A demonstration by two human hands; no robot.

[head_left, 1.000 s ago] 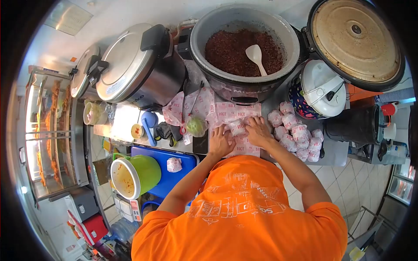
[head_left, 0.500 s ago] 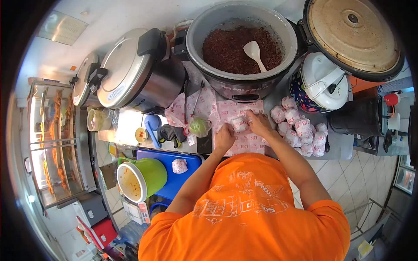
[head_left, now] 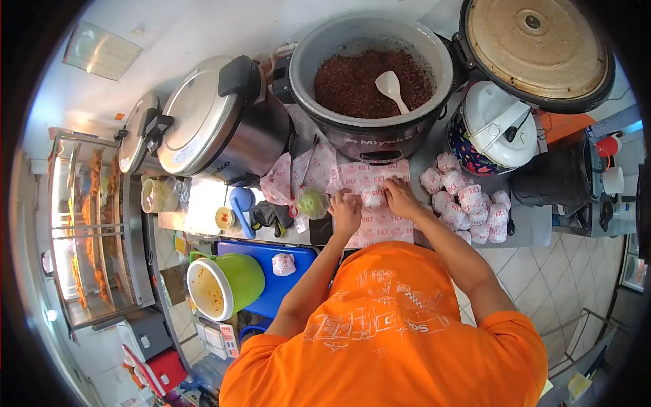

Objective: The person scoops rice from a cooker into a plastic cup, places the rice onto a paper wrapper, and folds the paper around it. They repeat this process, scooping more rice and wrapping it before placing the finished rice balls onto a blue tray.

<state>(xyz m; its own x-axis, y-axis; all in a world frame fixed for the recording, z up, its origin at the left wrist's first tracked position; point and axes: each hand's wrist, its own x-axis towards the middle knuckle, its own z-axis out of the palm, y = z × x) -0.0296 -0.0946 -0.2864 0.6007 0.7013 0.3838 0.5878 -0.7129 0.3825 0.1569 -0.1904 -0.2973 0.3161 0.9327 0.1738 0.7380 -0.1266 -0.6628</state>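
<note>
My left hand point(head_left: 346, 211) and my right hand point(head_left: 401, 197) press from both sides on a small rice packet point(head_left: 373, 196) in white paper with red print. The packet lies on a stack of printed wrapping sheets point(head_left: 380, 224) on the counter. To the right sits a pile of several wrapped rice packets point(head_left: 466, 205). Behind the sheets stands a large open rice cooker point(head_left: 369, 74) full of dark reddish rice, with a white paddle point(head_left: 392, 89) resting in it.
A closed steel cooker point(head_left: 217, 122) stands at the left, a patterned cooker with white lid point(head_left: 498, 132) at the right. A green bucket point(head_left: 227, 285) and one wrapped packet point(head_left: 283, 264) rest on a blue lid point(head_left: 271, 285). Blue scoop point(head_left: 241, 207) and green bag point(head_left: 312, 202) lie nearby.
Both hands have stayed on the packet, my left hand shifting up closer against it. The view has drifted slightly.
</note>
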